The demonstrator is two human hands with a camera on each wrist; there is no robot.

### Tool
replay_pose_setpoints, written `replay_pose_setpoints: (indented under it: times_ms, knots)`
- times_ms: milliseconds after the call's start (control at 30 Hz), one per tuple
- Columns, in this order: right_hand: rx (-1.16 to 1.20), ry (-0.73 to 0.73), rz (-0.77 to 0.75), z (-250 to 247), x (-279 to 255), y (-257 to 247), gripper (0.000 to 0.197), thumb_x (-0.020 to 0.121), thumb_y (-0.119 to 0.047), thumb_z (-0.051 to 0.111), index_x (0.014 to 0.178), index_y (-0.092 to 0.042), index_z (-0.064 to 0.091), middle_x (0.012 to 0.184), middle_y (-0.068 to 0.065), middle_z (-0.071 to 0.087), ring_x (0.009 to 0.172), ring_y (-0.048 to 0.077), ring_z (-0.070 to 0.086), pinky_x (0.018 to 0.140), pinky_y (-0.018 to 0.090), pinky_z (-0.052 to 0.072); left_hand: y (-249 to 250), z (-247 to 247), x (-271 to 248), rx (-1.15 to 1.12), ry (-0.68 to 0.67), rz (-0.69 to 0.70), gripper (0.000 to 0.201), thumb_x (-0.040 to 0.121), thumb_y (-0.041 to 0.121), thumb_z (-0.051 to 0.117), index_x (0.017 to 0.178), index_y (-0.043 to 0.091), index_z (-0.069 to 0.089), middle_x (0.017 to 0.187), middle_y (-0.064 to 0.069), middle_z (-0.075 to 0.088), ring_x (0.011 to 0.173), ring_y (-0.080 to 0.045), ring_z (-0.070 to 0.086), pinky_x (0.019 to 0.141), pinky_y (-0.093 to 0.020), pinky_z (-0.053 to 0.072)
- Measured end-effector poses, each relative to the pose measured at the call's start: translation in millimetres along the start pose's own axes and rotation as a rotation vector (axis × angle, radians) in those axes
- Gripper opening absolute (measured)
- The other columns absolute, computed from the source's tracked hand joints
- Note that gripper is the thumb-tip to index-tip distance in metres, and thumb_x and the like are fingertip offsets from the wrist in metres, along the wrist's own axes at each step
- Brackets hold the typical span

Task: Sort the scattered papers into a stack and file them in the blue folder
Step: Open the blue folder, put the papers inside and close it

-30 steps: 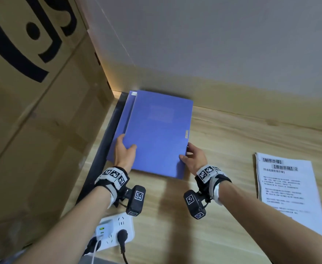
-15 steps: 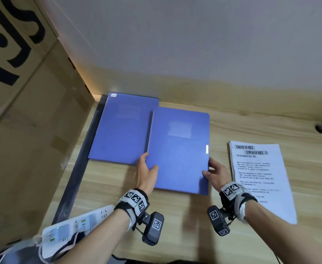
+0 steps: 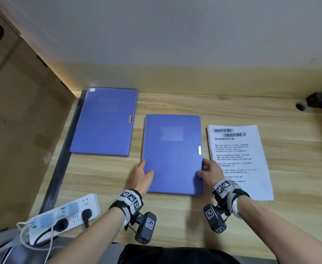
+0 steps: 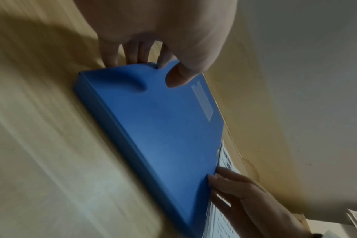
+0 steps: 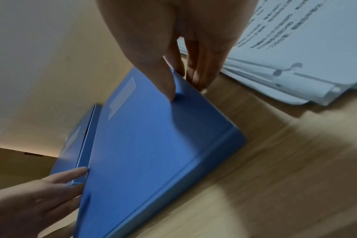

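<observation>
A shut blue folder (image 3: 172,153) (image 4: 153,122) (image 5: 153,140) is held low over the middle of the wooden desk. My left hand (image 3: 142,175) (image 4: 163,53) grips its left edge, thumb on the cover and fingers under it. My right hand (image 3: 208,171) (image 5: 177,53) grips the right edge the same way. A neat stack of printed papers (image 3: 238,159) (image 5: 296,45) lies just right of the folder, partly under my right wrist. A second blue folder (image 3: 105,121) (image 5: 73,145) lies flat at the back left.
A large cardboard box (image 3: 19,130) walls off the left side. A white power strip (image 3: 65,216) with plugs and cables sits at the front left desk edge. A small black device (image 3: 316,101) rests at the back right by the wall.
Both hands have carried the top folder off the second one, to the right and toward me. It now sits beside the paper stack. The second folder stayed at the back left.
</observation>
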State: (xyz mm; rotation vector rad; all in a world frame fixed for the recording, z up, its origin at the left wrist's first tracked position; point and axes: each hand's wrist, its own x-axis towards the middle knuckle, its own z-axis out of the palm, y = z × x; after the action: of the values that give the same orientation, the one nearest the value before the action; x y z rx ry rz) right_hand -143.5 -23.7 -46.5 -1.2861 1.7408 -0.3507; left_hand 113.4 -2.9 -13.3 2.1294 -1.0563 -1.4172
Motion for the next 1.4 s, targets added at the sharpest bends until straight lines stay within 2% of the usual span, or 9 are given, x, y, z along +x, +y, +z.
replay_pose_setpoints:
  times_ms: [67,233,400,667,867,1066,1166,1233,1400]
  knots:
    - [0.005,0.0,0.031,-3.3,4.4,0.3,0.025,0.077,0.0,0.065,0.1,-0.011,0.069,0.07,-0.004,0.064,0.066,0.013,0.058,0.056,0.016,0.039,8.2,-1.7,3.2,0.115,0.002,0.023,0.057,0.098,0.015,0.049,0.153,0.01,0.033,0.16,-0.003,0.026,0.136,-0.021,0.04,0.103,-0.023,0.032]
    - [0.147,0.133,0.099,-17.3,9.2,10.3,0.038,0.083,-0.003,0.063,0.121,-0.007,0.063,0.11,0.006,0.066,0.101,0.02,0.062,0.092,0.028,0.047,51.5,22.3,4.1,0.545,-0.077,0.24,0.057,0.097,0.022,0.047,0.151,0.008,0.036,0.166,-0.002,0.016,0.15,-0.022,0.024,0.118,-0.035,0.026]
    - [0.181,0.184,0.05,-39.5,7.5,26.5,0.026,0.086,-0.003,0.059,0.11,-0.012,0.066,0.106,0.005,0.065,0.089,0.018,0.061,0.089,0.033,0.05,94.5,89.2,1.4,0.949,-0.256,0.216,0.056,0.095,0.033,0.046,0.139,-0.002,0.04,0.146,-0.019,0.041,0.13,-0.039,0.047,0.099,-0.041,0.042]
    - [0.229,0.176,0.042,-56.5,1.7,60.7,0.028,0.086,-0.001,0.056,0.109,-0.014,0.063,0.106,0.001,0.064,0.098,0.02,0.063,0.074,0.032,0.056,88.9,149.5,19.0,1.204,-0.254,0.047,0.086,0.082,0.078,0.038,0.134,0.013,0.056,0.154,-0.022,0.034,0.145,-0.042,0.021,0.111,-0.055,0.026]
    - [0.206,0.155,-0.011,-58.2,0.8,68.0,0.028,0.086,-0.001,0.054,0.107,-0.016,0.064,0.109,0.001,0.065,0.095,0.015,0.062,0.074,0.02,0.05,82.2,152.5,23.3,1.047,-0.122,0.064,0.071,0.089,0.072,0.036,0.099,0.009,0.067,0.134,-0.018,0.056,0.133,-0.038,0.036,0.106,-0.049,0.031]
    - [0.211,0.099,-0.023,-60.8,0.3,58.5,0.029,0.085,-0.003,0.053,0.108,-0.017,0.065,0.107,-0.001,0.066,0.095,0.018,0.063,0.089,0.04,0.053,98.2,132.9,6.5,0.782,-0.139,-0.025,0.055,0.086,0.058,0.048,0.098,0.006,0.065,0.139,-0.018,0.048,0.127,-0.042,0.042,0.097,-0.043,0.043]
    - [0.173,0.061,-0.058,-60.6,3.2,43.0,0.029,0.086,-0.003,0.052,0.108,-0.018,0.065,0.106,-0.001,0.066,0.092,0.018,0.063,0.085,0.042,0.055,107.9,110.1,-2.6,0.467,-0.136,-0.059,0.051,0.071,0.059,0.058,0.091,0.012,0.06,0.114,-0.007,0.062,0.105,-0.032,0.057,0.085,-0.037,0.048]
    - [0.121,0.03,-0.102,-57.6,6.4,29.3,0.03,0.087,-0.004,0.052,0.111,-0.017,0.066,0.11,0.002,0.067,0.093,0.017,0.064,0.088,0.036,0.053,113.6,85.1,-13.2,0.232,-0.144,-0.071,0.05,0.07,0.052,0.066,0.096,0.009,0.061,0.096,-0.003,0.06,0.093,-0.025,0.056,0.076,-0.033,0.042]
    - [-0.041,-0.099,-0.223,-37.9,12.1,-12.8,0.041,0.087,-0.003,0.053,0.126,-0.011,0.062,0.126,0.005,0.064,0.111,0.02,0.062,0.098,0.026,0.044,127.2,8.0,-48.3,-0.147,-0.152,-0.038,0.039,0.082,0.023,0.066,0.119,0.01,0.065,0.118,-0.004,0.069,0.109,-0.015,0.061,0.071,-0.028,0.045]
